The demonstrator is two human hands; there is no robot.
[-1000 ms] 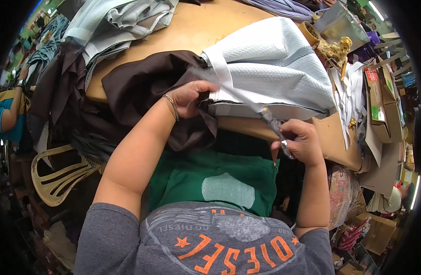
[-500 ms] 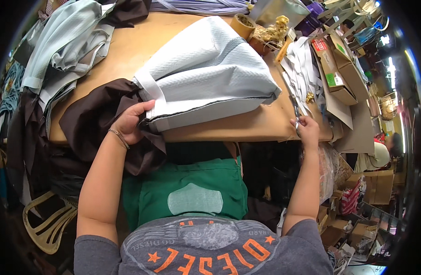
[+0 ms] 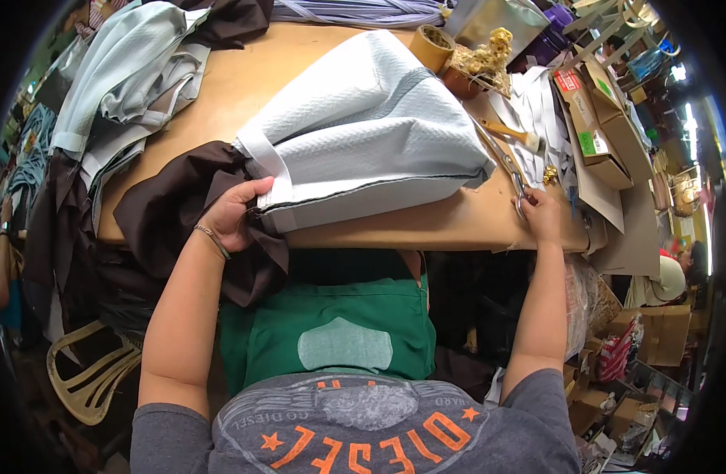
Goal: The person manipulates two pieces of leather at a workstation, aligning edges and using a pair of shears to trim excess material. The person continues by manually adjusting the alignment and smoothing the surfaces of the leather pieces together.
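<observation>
A white textured fabric bag [image 3: 355, 134] with a dark brown cloth lining [image 3: 173, 189] lies on its side on the table. My left hand [image 3: 230, 217] grips its edge between thumb and fingers, beside a white band and a dark raw seam. At the table's front right, my right hand [image 3: 543, 217] is closed on the handles of metal scissors [image 3: 509, 166]. The blades point away from me, just right of the bag's corner. A small wooden-handled brush [image 3: 511, 134] lies beside the blades.
More white and brown sewn pieces [image 3: 134, 71] are heaped at the left. White strips [image 3: 541, 99], a yellowish tape roll [image 3: 432, 47], a brown pot [image 3: 462, 81] and cardboard boxes [image 3: 592, 118] crowd the right. A plastic chair [image 3: 90, 371] stands lower left.
The scissors in my right hand have shown more of their blades beside the bag. The brush has shifted from near the pot to lie by the scissors. My left hand keeps its hold.
</observation>
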